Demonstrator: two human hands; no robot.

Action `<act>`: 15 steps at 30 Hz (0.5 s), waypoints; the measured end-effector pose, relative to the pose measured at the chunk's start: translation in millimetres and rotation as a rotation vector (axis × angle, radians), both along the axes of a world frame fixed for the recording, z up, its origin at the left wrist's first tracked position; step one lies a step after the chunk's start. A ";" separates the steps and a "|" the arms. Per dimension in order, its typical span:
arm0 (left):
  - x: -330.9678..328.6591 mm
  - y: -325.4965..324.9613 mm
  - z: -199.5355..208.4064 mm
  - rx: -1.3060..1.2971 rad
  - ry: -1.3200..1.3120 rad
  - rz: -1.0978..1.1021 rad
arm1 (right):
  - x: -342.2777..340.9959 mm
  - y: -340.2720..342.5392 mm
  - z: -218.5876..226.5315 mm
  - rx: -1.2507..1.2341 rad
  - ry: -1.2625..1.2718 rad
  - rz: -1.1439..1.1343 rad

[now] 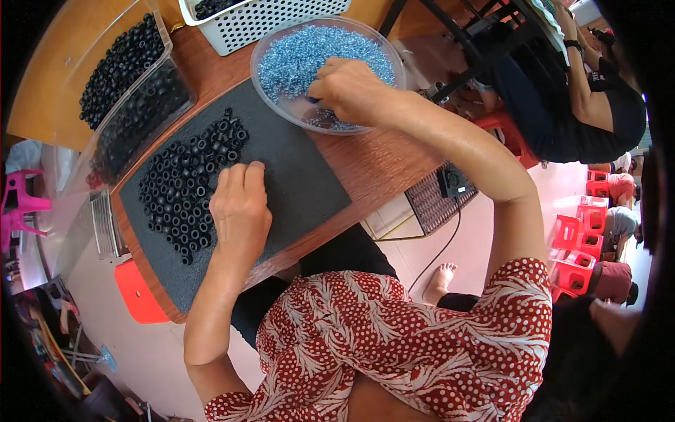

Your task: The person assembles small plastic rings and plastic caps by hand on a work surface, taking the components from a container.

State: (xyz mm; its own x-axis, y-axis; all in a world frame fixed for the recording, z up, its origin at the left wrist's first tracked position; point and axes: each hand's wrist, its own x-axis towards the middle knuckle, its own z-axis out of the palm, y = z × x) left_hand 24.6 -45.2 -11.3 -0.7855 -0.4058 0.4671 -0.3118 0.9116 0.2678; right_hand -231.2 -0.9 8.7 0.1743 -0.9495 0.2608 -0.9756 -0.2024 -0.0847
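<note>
Left hand (241, 204): positioned over the right-hand edge of the loose black rings (176, 190), fingers close together and bent downward. Whether a ring is pinched cannot be told; the back of the hand covers the fingertips. Right hand (351, 88): lowered into the round clear tray (255, 67), fingers drawn in and together at the near left part of its contents. A dark spot shows at the fingertips (possibly a ring, possibly shadow), so a hold there cannot be confirmed.

Location: the rings lie in a spread pile on the dark mat (299, 186), some flat with the bore upward, others on edge. The tray holds small blue pieces (295, 60), glossy and apparently transparent.

Handling: the rings are judged light, fairly stiff and not fragile. Take one by its outer wall between thumb and fingertip; a ring on edge may roll. The blue pieces are probably very light, slippery and prone to scatter; pick from the top of the heap with the fingertips. Lift the tray, if required, by its rim, as thin plastic may flex.

Beyond the mat: the wooden table (365, 162), the clear bin (169, 46) of similar black rings, and the perforated white basket (246, 35), cut off by the upper edge. Both thumbs are largely hidden. Individual blue pieces are too small to resolve.
</note>
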 end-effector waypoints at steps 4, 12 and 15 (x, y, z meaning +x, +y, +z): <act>11.1 17.7 15.9 0.912 0.206 0.151 | 3.0 -2.7 4.2 0.125 0.028 0.042; 29.6 25.6 13.4 1.580 0.500 0.117 | 6.6 -8.6 -9.7 0.054 -0.047 0.058; 34.8 30.5 12.4 1.596 0.551 0.147 | 1.2 -8.8 -9.6 -0.138 -0.064 0.026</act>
